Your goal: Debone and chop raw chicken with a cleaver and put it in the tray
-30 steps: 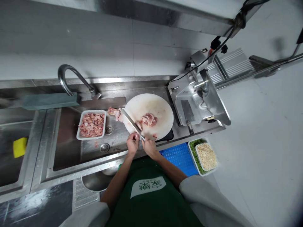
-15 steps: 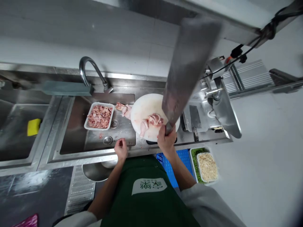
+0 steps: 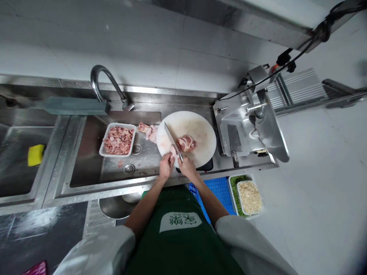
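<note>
My right hand (image 3: 186,166) is closed around the handle of a cleaver (image 3: 171,138), whose blade is down at the white round cutting board (image 3: 205,133). Just left of the blade, my left hand (image 3: 166,165) grips a pale piece of raw chicken (image 3: 173,151) at the board's front left. On the blade's right side lie cut chicken pieces (image 3: 186,143) in a small heap. More raw chicken (image 3: 148,131) rests at the board's left edge, partly over the sink. Whether the blade touches the held piece is hard to see.
A white basket of chopped meat (image 3: 118,140) sits in the steel sink (image 3: 94,168) under a curved faucet (image 3: 100,82). To the right stand a metal slicing machine (image 3: 255,110) and another cleaver (image 3: 235,141). Below are a blue crate (image 3: 219,194) and a tub of shredded food (image 3: 249,196).
The cleaver has come down from high in front of me to the board. My left hand has moved right from the sink edge and taken hold of the pale chicken piece.
</note>
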Demonstrator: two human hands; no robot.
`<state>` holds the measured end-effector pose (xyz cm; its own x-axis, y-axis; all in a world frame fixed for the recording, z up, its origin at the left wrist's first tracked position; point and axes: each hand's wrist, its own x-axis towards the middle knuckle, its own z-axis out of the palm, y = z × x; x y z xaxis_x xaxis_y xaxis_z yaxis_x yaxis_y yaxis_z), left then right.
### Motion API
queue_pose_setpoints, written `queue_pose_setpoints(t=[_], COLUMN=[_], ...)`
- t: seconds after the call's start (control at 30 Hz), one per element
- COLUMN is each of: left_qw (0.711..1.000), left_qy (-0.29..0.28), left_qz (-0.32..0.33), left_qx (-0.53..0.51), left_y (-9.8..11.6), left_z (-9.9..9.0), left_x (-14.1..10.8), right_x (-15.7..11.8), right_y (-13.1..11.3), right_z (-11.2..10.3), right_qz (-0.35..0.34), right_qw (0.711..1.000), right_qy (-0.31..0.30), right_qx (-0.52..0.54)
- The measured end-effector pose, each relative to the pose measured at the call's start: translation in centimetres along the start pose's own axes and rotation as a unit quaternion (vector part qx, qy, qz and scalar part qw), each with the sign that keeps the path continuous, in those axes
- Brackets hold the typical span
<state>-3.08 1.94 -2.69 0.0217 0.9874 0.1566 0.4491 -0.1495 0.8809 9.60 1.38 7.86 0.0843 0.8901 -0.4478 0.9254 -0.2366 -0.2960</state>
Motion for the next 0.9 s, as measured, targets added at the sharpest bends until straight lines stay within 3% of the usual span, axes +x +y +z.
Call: queue_pose_setpoints(t=[0.13, 0.3, 0.37, 0.43, 0.57, 0.63, 0.73, 0.83, 0.9], left_qw=[0.999, 0.999, 0.999, 0.999, 0.998, 0.998, 0.998, 0.998, 0.998], left_qy=[0.015, 0.009, -0.001, -0.013, -0.029, -0.024, -0.008, 0.007, 0.013], left_qz=[-0.031, -0.044, -0.049, -0.049, -0.043, -0.052, -0.062, -0.065, -0.065], left_qx=[0.006, 0.012, 0.006, 0.008, 0.024, 0.026, 0.025, 0.018, 0.014], left_y=[-0.2, -0.1, -0.1, -0.2, -0.2, -0.1, 0.2, 0.4, 0.4], left_z=[0.0, 0.0, 0.1, 0.0, -0.2, -0.2, 0.1, 0.3, 0.3], left_x=[-0.2, -0.5, -0.4, -0.4, -0.2, -0.1, -0.1, 0.0, 0.0], right_x=[-1.7, -7.2, -7.7, -6.1, 0.0, 1.1, -1.5, -5.3, -6.2], right_y=[1.3, 4.7, 5.0, 3.9, 0.5, 0.5, 3.4, 7.4, 9.2], right_z=[-0.8, 2.1, 3.0, 3.2, 2.4, 2.0, 2.1, 2.4, 2.3], right_qz=[-0.013, 0.021, 0.039, 0.037, 0.005, -0.021, -0.038, 0.013, 0.02], right_qw=[1.0, 0.999, 0.998, 0.998, 0.999, 0.999, 0.999, 0.999, 1.0], right_qy=[-0.003, -0.045, -0.054, -0.04, -0.006, -0.001, -0.004, -0.026, -0.018], right_qx=[0.006, 0.011, 0.013, 0.017, 0.031, 0.035, 0.033, 0.019, 0.009])
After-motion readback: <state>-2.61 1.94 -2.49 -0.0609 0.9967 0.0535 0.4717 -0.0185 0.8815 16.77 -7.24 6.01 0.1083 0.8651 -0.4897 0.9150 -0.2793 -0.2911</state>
